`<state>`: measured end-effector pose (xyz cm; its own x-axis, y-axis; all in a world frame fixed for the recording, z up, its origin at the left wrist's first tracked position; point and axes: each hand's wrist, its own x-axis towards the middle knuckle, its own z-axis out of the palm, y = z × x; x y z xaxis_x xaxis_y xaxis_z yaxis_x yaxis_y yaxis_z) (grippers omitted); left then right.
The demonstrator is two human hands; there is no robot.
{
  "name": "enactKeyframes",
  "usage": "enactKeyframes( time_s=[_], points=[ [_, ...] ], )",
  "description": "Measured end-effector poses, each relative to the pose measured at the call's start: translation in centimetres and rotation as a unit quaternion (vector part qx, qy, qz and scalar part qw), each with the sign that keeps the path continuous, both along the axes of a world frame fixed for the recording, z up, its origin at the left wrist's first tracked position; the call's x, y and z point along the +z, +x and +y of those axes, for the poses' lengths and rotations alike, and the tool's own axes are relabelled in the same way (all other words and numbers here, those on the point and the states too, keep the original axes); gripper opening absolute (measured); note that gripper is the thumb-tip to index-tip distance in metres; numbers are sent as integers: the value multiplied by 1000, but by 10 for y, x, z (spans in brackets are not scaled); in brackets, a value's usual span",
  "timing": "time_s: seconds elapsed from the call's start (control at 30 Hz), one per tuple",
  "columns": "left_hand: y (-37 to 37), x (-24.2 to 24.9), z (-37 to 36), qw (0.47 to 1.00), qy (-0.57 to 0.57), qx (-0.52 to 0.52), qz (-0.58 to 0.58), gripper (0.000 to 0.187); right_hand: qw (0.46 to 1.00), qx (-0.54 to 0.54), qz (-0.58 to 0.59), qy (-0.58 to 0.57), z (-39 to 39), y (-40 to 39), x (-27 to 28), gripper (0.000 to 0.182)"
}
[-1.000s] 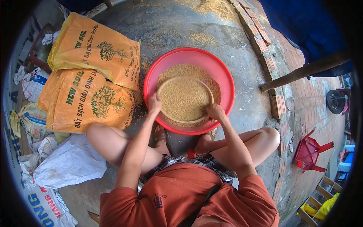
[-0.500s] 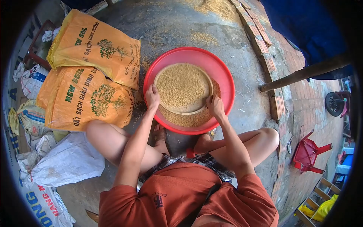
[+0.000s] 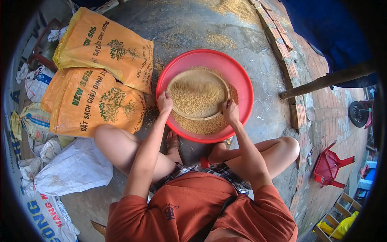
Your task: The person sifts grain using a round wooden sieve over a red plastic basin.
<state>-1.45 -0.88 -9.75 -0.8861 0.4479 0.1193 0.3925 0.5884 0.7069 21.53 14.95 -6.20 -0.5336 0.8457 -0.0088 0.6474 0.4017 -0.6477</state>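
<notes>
My left hand [image 3: 165, 103] is closed on the left rim of a round bamboo sieve [image 3: 197, 119]. Opposite it, my right hand [image 3: 231, 112] grips the right rim. Golden unhusked grain [image 3: 196, 104] lies in the sieve, thickest in its near half, with a motion-blurred band toward the far side. Beneath the sieve stands a wide red plastic basin [image 3: 244, 86] on the floor between my feet. More grain [image 3: 199, 127] covers part of the basin's bottom, and the sieve hides the rest.
Two orange printed sacks [image 3: 107, 48] are stacked on the left, beside a white sack [image 3: 74, 167]. Grain [image 3: 238, 10] is heaped on the concrete farther off. To the right are a brick edging [image 3: 288, 66], a slanting pole [image 3: 322, 82] and an overturned red stool [image 3: 331, 165].
Grain in the sieve has shifted from an even spread toward the near side and is blurred at the far part. Both hands keep their hold; the whole view has shifted slightly.
</notes>
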Motion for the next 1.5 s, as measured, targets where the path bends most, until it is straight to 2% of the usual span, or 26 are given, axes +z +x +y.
enactKeyframes(
  time_s=[0.07,0.13,0.17,0.23,0.3,0.33,0.4,0.43,0.5,0.53,0.6,0.67,0.73,0.8,0.83,0.87,0.9,0.93,1.0,1.07,1.2,1.23,1.27,1.37,1.43,1.5],
  points=[
    [-1,-10,1,1000,-11,2,-9,27,1000,6,-10,14,2,1,7,26],
    [4,19,4,1000,8,7,-26,29,999,9,-19,29,4,1,19,25],
    [8,41,5,999,25,13,-43,31,1000,4,20,17,3,-1,30,23],
    [15,84,7,997,81,5,1,32,998,-6,63,8,3,-4,49,21],
    [18,115,9,962,272,-8,-20,33,985,-6,162,67,-2,-6,67,17],
    [17,121,13,962,274,-10,-18,33,981,-6,181,68,-3,-6,73,16],
    [19,123,12,964,264,9,27,33,989,-9,131,66,0,-8,63,16],
    [15,103,11,964,263,14,27,33,994,-11,84,66,1,-10,54,17],
    [2,34,9,991,129,-23,40,31,997,-8,51,54,2,-6,26,18],
    [5,23,6,991,126,-19,39,31,999,-11,16,42,1,-3,15,19],
    [17,6,1,1000,1,1,-14,30,1000,-6,-4,27,1,3,1,20],
    [13,1,-1,1000,-16,-4,-22,30,1000,-6,-19,17,3,5,-4,21],
    [9,10,1,999,-30,-12,-28,30,1000,-9,-9,11,5,2,6,21],
    [7,25,5,995,83,10,45,28,1000,-17,26,6,5,-1,30,21],
    [11,49,6,995,86,5,47,28,998,-20,60,-1,4,-3,45,20],
    [18,82,6,990,142,8,3,27,998,-24,63,2,4,-4,55,20],
    [21,105,8,979,197,12,-41,26,992,-18,123,29,3,-5,63,19],
    [19,113,9,979,200,10,-39,26,982,-10,182,55,3,-6,68,17],
    [18,121,6,963,268,3,3,23,982,-12,174,72,5,-10,65,16],
    [11,96,7,974,227,-12,22,23,992,-15,98,75,2,-9,54,17],
    [6,-1,0,996,79,-3,42,23,999,-14,12,29,-2,1,12,25],
    [8,-7,-2,999,25,10,35,24,1000,-11,11,27,-3,4,7,25],
    [6,-13,-3,999,25,11,36,24,1000,-9,0,21,-2,6,2,25],
    [4,-6,-1,999,7,8,34,25,1000,-7,3,1,1,5,11,25],
    [7,38,-1,999,51,14,7,24,1000,-10,19,-14,3,2,30,24],
    [16,86,-1,995,98,12,-3,24,993,-7,115,1,3,-3,53,18]
  ],
)
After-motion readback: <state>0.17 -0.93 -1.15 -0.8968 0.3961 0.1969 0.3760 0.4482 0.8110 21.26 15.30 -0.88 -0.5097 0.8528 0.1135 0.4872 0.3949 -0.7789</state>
